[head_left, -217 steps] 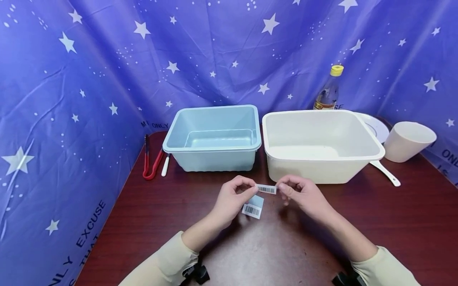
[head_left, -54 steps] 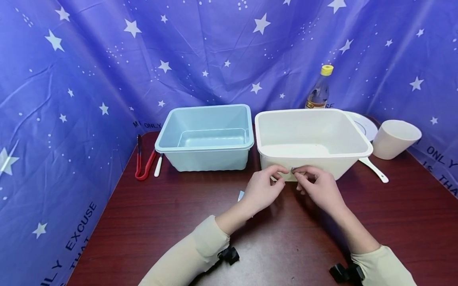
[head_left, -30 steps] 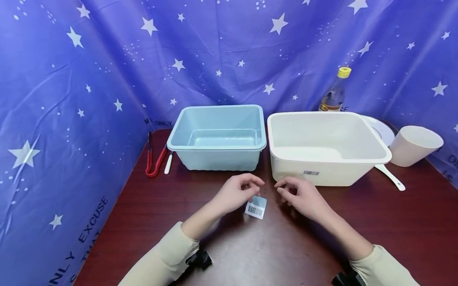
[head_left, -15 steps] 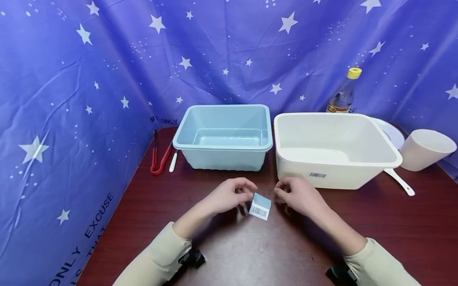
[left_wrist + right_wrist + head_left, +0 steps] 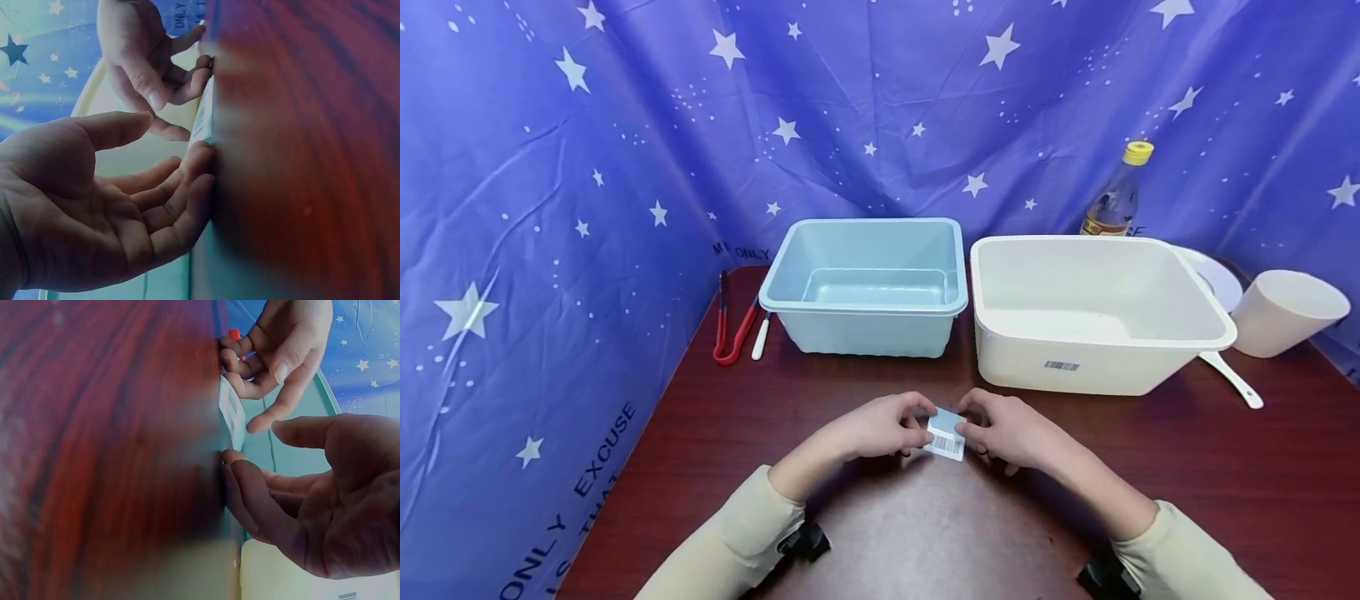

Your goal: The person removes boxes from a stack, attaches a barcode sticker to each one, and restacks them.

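A small pale-blue backing sheet with a white barcode label (image 5: 947, 445) lies on the table, between both hands. My left hand (image 5: 883, 427) is at the sheet's left edge, loosely bent fingers right at it and thumb apart from the fingers. At the opposite edge is my right hand (image 5: 1017, 431), its thumb also apart from its fingertips. In the left wrist view the sheet (image 5: 203, 115) is seen nearly edge-on, low on the wood. Another barcode sticker (image 5: 1062, 366) is on the front wall of the white basin (image 5: 1150, 367).
A light-blue basin (image 5: 865, 332) stands left of the white one. Red-handled tongs (image 5: 728, 360) and a white-handled utensil (image 5: 761, 337) lie at far left. A yellow-capped bottle (image 5: 1112, 200), a plate (image 5: 1217, 279), a cup (image 5: 1288, 317) and a white handle (image 5: 1232, 379) are at right.
The barcode sticker, first stretched between both hands, is now on the white basin's front. Both hands have come back from there and closed in on the backing sheet from either side.
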`<control>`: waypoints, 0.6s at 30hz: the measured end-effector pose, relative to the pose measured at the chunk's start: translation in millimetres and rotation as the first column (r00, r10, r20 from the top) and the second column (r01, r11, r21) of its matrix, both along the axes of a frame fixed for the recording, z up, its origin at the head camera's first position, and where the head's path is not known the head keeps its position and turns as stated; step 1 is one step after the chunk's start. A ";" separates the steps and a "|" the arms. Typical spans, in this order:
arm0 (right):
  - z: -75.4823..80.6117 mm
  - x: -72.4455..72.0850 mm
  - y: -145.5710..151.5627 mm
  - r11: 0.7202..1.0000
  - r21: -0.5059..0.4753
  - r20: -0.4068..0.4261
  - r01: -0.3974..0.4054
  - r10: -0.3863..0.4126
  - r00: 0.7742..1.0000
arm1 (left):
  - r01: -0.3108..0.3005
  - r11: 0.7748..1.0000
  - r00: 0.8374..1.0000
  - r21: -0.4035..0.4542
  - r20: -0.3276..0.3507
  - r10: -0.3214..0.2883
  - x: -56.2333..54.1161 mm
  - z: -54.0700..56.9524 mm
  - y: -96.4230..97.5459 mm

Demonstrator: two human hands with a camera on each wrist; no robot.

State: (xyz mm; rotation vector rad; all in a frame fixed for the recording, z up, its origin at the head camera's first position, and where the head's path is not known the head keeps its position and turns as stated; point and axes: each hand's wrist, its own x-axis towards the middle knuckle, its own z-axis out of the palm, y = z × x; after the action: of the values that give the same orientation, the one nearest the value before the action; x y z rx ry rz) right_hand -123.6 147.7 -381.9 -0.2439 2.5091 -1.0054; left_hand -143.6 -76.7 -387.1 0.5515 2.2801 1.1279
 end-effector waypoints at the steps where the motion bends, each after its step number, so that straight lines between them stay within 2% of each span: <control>1: -0.4 0.4 -0.8 1.000 -0.005 0.001 -0.002 0.002 1.000 | 0.002 1.000 1.000 0.010 0.008 -0.002 0.4 -0.4 1.3; 10: -5.4 3.9 -2.8 0.995 -0.091 -0.017 -0.040 0.039 0.999 | -0.014 0.991 0.992 0.132 0.130 -0.004 5.3 -5.9 7.9; 18: -5.9 4.3 -2.9 0.992 -0.122 -0.006 -0.023 0.022 1.000 | -0.009 0.981 0.989 0.195 0.149 -0.020 6.3 -8.4 9.3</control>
State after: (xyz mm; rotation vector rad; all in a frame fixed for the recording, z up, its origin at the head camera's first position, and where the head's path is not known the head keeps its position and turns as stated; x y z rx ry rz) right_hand -119.3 144.8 -387.8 -0.3110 2.4463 -1.1519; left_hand -137.3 -67.4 -395.5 0.5271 2.0517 1.3528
